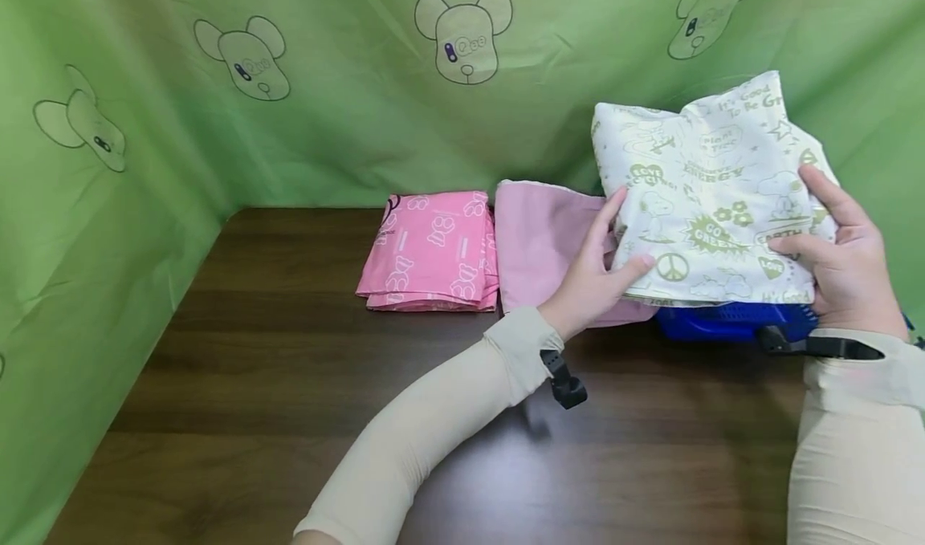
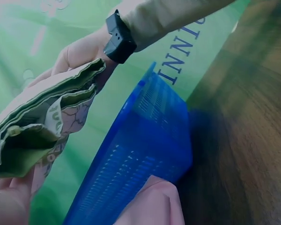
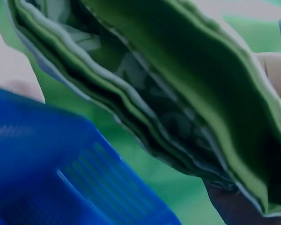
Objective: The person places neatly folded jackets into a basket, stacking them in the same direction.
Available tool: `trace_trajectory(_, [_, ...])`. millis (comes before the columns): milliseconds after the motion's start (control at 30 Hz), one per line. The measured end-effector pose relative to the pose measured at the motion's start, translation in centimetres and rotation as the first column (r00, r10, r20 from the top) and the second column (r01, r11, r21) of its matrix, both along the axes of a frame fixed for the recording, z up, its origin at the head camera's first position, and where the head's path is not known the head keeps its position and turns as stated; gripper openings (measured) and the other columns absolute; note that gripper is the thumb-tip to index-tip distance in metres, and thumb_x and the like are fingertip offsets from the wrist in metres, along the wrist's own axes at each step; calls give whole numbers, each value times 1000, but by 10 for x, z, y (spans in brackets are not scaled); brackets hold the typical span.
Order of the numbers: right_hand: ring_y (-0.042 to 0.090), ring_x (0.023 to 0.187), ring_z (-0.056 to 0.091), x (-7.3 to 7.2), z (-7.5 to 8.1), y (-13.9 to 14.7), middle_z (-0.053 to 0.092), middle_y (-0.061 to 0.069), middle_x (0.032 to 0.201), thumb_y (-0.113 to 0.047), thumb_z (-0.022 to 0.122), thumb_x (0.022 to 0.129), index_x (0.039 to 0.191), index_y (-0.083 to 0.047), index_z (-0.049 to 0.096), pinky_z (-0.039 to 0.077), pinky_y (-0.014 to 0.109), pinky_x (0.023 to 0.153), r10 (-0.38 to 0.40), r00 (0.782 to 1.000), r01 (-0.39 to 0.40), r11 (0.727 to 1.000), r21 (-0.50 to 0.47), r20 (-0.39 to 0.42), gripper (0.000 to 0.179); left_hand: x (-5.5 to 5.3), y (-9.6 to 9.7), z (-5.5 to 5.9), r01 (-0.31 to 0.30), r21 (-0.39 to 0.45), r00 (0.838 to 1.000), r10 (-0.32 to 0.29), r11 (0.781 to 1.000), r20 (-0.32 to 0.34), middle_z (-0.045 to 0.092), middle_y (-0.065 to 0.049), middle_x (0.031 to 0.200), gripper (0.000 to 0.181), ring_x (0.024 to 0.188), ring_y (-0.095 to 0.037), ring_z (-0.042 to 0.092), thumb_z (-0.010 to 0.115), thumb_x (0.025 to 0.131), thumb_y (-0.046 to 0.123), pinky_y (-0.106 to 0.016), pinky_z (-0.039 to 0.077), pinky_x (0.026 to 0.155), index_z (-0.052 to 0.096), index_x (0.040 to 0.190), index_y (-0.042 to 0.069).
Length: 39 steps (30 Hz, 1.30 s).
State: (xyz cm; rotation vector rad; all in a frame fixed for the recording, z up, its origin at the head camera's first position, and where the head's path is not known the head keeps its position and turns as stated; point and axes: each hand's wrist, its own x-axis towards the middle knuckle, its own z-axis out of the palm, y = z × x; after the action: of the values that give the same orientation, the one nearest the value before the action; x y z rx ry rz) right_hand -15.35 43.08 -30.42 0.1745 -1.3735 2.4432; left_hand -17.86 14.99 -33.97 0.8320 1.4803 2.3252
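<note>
A folded white-and-green printed cloth (image 1: 711, 196) is held up in both hands, clear of the tabletop (image 1: 289, 384) and above a blue basket (image 1: 697, 327), which is largely hidden behind it from the head view. Its left edge is pinched by the left hand (image 1: 588, 276), with the thumb laid on the printed face and the other fingers partly out of sight behind; its right side is gripped by the right hand (image 1: 856, 264), the digits curled round the edge. In both wrist views the layers are seen gaping along the lower edge, and a gap is left between cloth and basket. The likeliest trouble is judged to be a loss of the fold: if either hold were loosened first, the loose layers could be let slip and dropped open. The basket's rim could also be caught by a sagging edge if the cloth were lowered askew, since the rim's position is poorly seen past it. A mauve cloth (image 1: 545, 240), lying just beside the basket, could be dragged by a low sweep of the left hand; the pink printed cloth (image 1: 433, 248) beyond it seems less exposed.
</note>
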Motion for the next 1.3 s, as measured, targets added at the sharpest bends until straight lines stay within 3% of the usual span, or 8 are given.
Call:
trace_trajectory(167, [19,106,69,-4,-2,25,65,8,135,45,39,73,148,-6,51,61,33,68,25,998,-24,1000,-15,60,92,-2,15,2,11,-81,1000,-12,997,-9,26,11,158,91,86,-5,62,62,95,-5,-21,57,77,17,162,36])
trace_trajectory(433, [17,102,70,-4,-9,58,65,0,135,43,40,75,147,-10,54,61,32,64,26,991,-26,1000,-2,132,91,3,40,2,91,-186,978,-53,978,200,35,15,146,97,75,-8,63,65,94,-5,-25,46,47,19,157,51])
trace_trajectory(667, [19,101,71,-2,-19,74,66,1,134,43,40,76,147,-10,54,62,33,64,30,990,-24,999,-43,140,90,2,54,-3,12,-342,1000,-8,940,13,11,18,165,96,107,-12,62,67,94,-2,-13,51,79,11,163,34])
trace_trajectory(767, [20,99,71,-3,-24,80,68,4,129,42,39,76,147,-10,55,62,34,63,25,987,-17,998,-56,159,89,2,56,-6,7,-386,999,-21,923,-33,11,19,165,94,115,-8,56,65,95,-1,-12,49,83,10,163,34])
trace_trajectory(900, [20,97,72,-5,-27,86,70,3,126,41,40,78,148,-13,54,61,34,62,28,980,-22,999,-32,199,89,2,59,-8,7,-405,999,-24,914,-37,16,17,164,90,84,-7,57,63,95,-4,-12,48,70,14,163,31])
trace_trajectory(1000, [20,94,73,-7,-28,89,70,2,125,39,40,80,148,-16,54,61,34,62,42,972,-40,999,-14,229,89,1,62,-10,1,-430,999,-18,903,-36,25,14,160,86,55,-9,44,60,95,-6,-14,44,57,19,162,29])
trace_trajectory(1200, [13,88,71,-14,-27,90,68,-10,124,35,45,82,147,-19,56,59,28,58,-9,955,-26,993,114,298,85,1,64,-13,-48,-511,994,-7,858,-106,47,3,145,70,46,-6,30,58,96,-5,-13,37,52,32,159,12])
trace_trajectory(1300, [11,81,71,-18,-26,90,68,-13,122,33,46,85,145,-21,58,58,25,56,-20,944,-44,982,185,329,82,3,67,-13,-16,-521,998,-14,853,-54,44,5,148,68,49,-7,34,58,98,-4,-14,38,53,32,159,9])
